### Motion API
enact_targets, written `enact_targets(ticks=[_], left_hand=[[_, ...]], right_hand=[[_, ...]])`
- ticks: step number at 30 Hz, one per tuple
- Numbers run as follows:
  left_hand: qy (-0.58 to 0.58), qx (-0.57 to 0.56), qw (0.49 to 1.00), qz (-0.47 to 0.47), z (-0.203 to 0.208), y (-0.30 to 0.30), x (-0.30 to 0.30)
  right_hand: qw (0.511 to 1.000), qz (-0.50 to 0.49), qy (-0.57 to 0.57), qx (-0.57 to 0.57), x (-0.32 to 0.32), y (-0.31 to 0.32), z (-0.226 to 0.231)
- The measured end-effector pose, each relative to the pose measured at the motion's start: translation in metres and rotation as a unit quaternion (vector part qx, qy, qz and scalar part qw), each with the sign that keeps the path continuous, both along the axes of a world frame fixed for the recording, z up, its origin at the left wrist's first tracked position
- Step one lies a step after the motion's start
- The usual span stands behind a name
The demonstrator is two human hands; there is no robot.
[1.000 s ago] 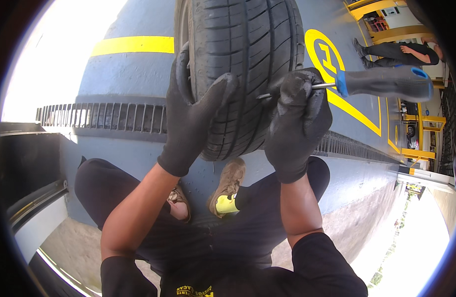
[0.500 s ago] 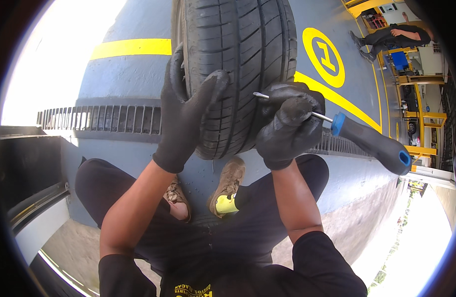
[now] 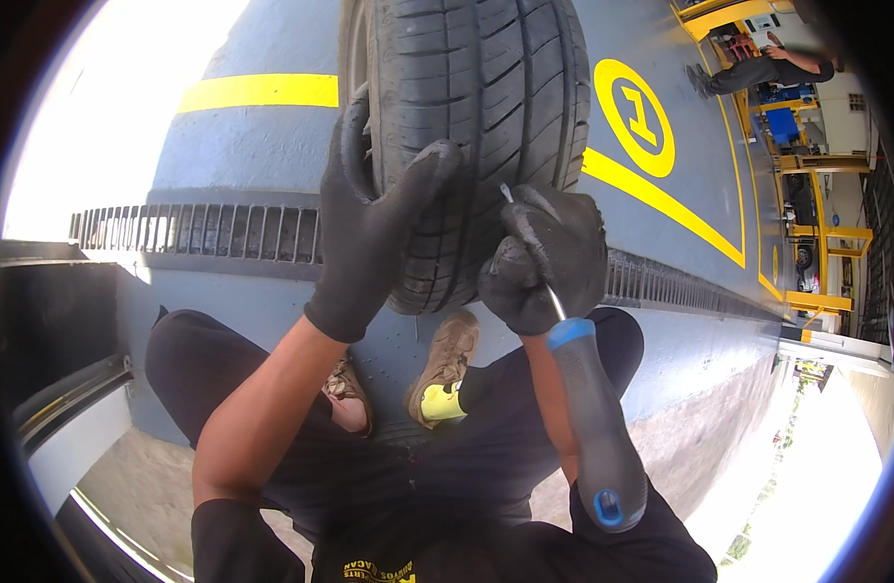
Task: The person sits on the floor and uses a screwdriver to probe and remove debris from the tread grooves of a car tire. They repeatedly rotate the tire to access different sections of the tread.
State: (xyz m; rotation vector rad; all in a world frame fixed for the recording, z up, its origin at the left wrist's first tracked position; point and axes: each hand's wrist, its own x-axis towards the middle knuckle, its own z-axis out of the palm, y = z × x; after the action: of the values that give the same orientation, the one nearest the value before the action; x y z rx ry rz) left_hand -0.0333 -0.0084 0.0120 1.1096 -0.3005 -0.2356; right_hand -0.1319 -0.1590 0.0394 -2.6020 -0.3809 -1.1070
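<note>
A black tyre (image 3: 520,92) stands upright in front of me, its grooved tread facing me and a bit of the wheel rim showing on its left side. My left hand (image 3: 369,219), in a black glove, grips the tyre's left edge, thumb on the tread and fingers round the sidewall. Close against the lower right of the tread, my gloved right hand (image 3: 549,257) is closed around the metal shaft of a screwdriver (image 3: 602,432). Its grey and blue handle points down toward me, and the tip sticks out above my fingers near the tread.
A metal drain grate (image 3: 204,231) crosses the blue-grey floor behind the tyre. My shoes (image 3: 445,360) are just below it. A yellow circle marking (image 3: 633,117) lies to the right. Farther right, another person (image 3: 767,70) is near yellow lift equipment (image 3: 835,233).
The screwdriver handle has swung from pointing right to pointing down toward me as my right hand turned. The tyre has shifted slightly right. The other person's pose has changed.
</note>
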Motion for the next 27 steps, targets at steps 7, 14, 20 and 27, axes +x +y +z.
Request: enact_targets(ticks=[7, 14, 20, 27], left_hand=[[-0.002, 0.015, 1.000, 0.013, 0.005, 0.000, -0.002], [-0.056, 0.037, 0.997, 0.043, 0.012, -0.003, -0.009], [-0.003, 0.004, 1.000, 0.023, 0.010, -0.004, -0.007], [-0.060, 0.018, 0.998, 0.026, 0.015, -0.001, -0.011]], right_hand=[[0.999, -0.037, -0.008, 0.016, 0.002, 0.009, 0.005], [0.900, 0.049, 0.115, 0.417, 0.020, 0.003, 0.034], [0.837, 0.050, -0.019, 0.545, 0.019, 0.015, 0.031], [0.940, -0.012, -0.093, 0.329, 0.015, 0.017, 0.012]])
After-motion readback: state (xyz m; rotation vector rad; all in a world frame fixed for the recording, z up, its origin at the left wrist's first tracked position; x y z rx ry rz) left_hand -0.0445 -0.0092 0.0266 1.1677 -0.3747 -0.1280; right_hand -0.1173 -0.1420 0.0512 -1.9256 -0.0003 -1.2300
